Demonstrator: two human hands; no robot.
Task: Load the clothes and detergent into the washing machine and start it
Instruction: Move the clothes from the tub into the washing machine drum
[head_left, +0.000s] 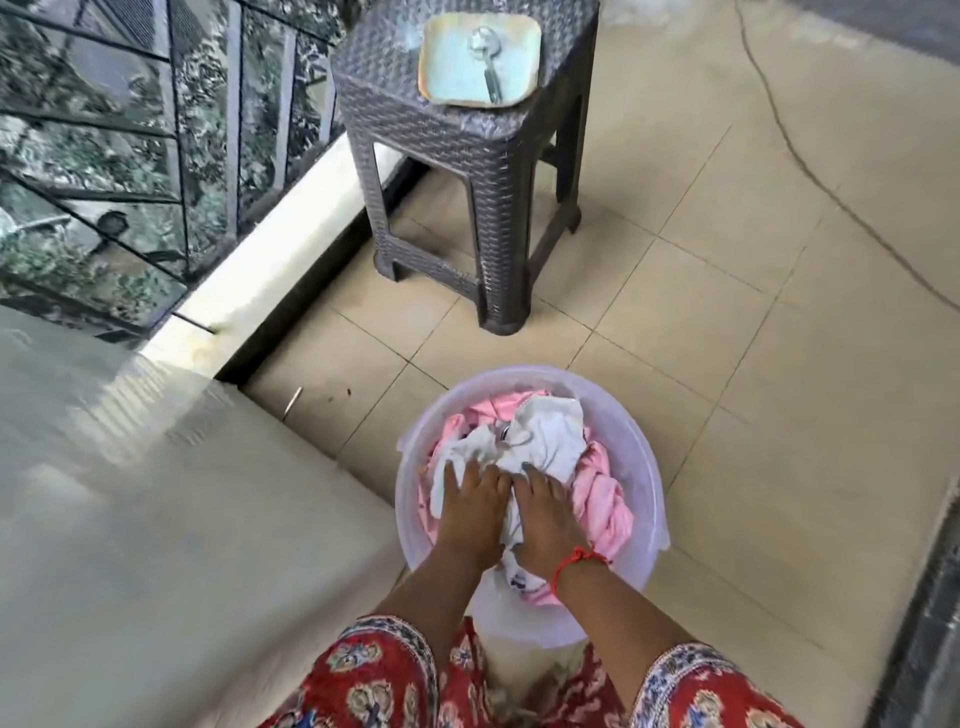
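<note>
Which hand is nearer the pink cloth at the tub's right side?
Right. The right hand lies just beside the pink cloth; the left hand rests farther left, on the white cloth.

A beige tiled floor (753, 322) carries a translucent white plastic tub (644, 467) near the bottom centre and a dark woven-pattern plastic stool (467, 156) farther back. On the stool's seat lies a pale green square tray (447, 57), with a metal spoon (485, 57) resting in it.
</note>
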